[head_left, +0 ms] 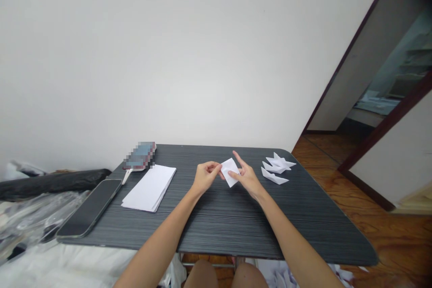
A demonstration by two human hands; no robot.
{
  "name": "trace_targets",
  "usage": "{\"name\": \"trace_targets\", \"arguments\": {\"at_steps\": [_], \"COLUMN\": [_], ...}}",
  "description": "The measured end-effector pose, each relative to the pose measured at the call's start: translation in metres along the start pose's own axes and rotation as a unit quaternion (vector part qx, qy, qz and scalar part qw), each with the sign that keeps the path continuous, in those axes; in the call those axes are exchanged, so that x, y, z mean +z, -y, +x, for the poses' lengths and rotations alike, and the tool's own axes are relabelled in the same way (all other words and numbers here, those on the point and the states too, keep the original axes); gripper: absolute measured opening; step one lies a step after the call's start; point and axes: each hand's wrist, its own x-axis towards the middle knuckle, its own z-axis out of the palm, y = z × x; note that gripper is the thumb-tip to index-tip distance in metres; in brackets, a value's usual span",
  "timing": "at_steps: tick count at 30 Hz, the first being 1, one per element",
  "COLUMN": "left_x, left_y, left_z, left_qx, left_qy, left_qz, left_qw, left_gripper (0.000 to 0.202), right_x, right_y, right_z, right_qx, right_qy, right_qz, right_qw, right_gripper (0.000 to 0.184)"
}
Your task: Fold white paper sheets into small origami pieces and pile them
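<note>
I see both hands at work on the small folded paper [230, 165], which is held over the dark tabletop [232, 231], to the right of the paper stack [148, 189]. My left hand [204, 177] pinches the paper's left corner between thumb and fingertips. My right hand [249, 180] grips it from the other side, thumb pressed flat on the face and index finger stretched out, pointing away from me. I can't tell whether the paper's lowest corner touches the surface.

Farther right of the stack, beyond my right hand, several white paper boats [276, 169] sit bunched together. Just left of the stack and nearer to me, a dark-screened phone [90, 207] lies along the edge. Behind the stack, toward its left, is an object [140, 156] blurred into blocks; I can't make out what it is. A pale wall [216, 54] rises beyond the stack.
</note>
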Motion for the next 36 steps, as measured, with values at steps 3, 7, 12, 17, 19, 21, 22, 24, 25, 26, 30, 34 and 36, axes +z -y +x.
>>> {"name": "trace_targets", "arguments": {"at_steps": [3,7,12,17,19,21,22,24,25,26,30,34,36], "left_x": [-0.001,-0.003,-0.007,-0.007,-0.004,-0.001,0.0,0.0,0.0,0.0,-0.003,-0.004,-0.004], "left_y": [0.005,0.008,0.005,0.006,0.008,0.009,0.009,0.009,0.009,0.009,0.008,0.004,0.003], "left_z": [0.0,0.002,0.004,0.002,0.003,0.003,0.004,0.005,0.005,0.005,0.004,0.001,0.0], "left_qx": [0.016,0.042,0.057,0.004,-0.034,-0.071,-0.081,-0.08,-0.072,-0.062,-0.013,0.051,0.069], "left_qy": [0.0,0.015,0.031,0.052,0.07,0.084,0.085,0.081,0.077,0.073,0.051,0.056,0.064], "left_qz": [0.065,0.161,0.222,0.158,0.086,0.002,-0.033,-0.078,-0.086,-0.087,-0.028,0.055,0.09], "left_qw": [0.998,0.986,0.973,0.986,0.993,0.994,0.992,0.991,0.991,0.992,0.998,0.996,0.992], "left_gripper": [0.027,0.026,0.03,0.035,0.037,0.039,0.04,0.039,0.037,0.034,0.027,0.025,0.025], "right_x": [-0.002,-0.004,-0.007,-0.012,-0.012,-0.012,-0.012,-0.011,-0.01,-0.009,-0.004,-0.005,-0.007], "right_y": [-0.004,-0.009,-0.006,0.002,0.003,0.002,0.001,-0.002,-0.002,-0.002,0.003,0.005,0.002], "right_z": [0.002,0.003,0.003,0.001,0.0,-0.002,-0.002,-0.003,-0.003,-0.004,-0.005,-0.001,0.002], "right_qx": [0.006,-0.017,-0.05,-0.116,-0.126,-0.142,-0.152,-0.175,-0.184,-0.193,-0.215,-0.192,-0.157], "right_qy": [-0.011,-0.013,-0.011,-0.022,-0.046,-0.056,-0.059,-0.057,-0.055,-0.053,-0.08,-0.099,-0.103], "right_qz": [-0.034,-0.126,-0.241,-0.384,-0.424,-0.441,-0.441,-0.427,-0.414,-0.398,-0.341,-0.284,-0.253], "right_qw": [0.999,0.992,0.969,0.916,0.896,0.885,0.883,0.885,0.89,0.895,0.912,0.934,0.949], "right_gripper": [0.054,0.029,0.029,0.028,0.026,0.025,0.025,0.027,0.027,0.027,0.024,0.017,0.017]}}
